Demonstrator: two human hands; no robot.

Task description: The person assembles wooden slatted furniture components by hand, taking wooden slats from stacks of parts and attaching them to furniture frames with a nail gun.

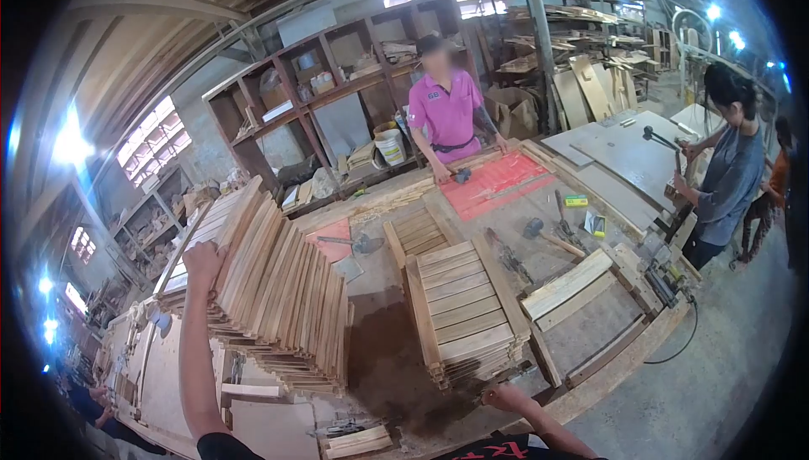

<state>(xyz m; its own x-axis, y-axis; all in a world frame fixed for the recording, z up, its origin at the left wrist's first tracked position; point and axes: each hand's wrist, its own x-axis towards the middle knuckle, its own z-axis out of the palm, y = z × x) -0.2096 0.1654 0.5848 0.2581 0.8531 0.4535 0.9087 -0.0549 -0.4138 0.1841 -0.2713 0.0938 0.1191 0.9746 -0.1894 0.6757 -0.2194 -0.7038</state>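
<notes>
My left hand (202, 262) is closed at the near edge of the top slatted wooden panel on a tall, leaning stack of panels (274, 283). My right hand (504, 397) is low on the right, fingers curled, by the near corner of a shorter stack of slatted panels (463, 296). Whatever its fingers hold is too small to make out. A wooden clamping frame (581, 304) lies just right of that stack, with a pale wood strip along its far side.
A mallet (533, 228), a dark-headed tool (366, 244) and a red sheet (493, 184) lie on the workbench. One person in a pink shirt (445, 110) stands across it; another in grey (731, 173) works at the right with a hammer. Shelves (316, 72) line the wall.
</notes>
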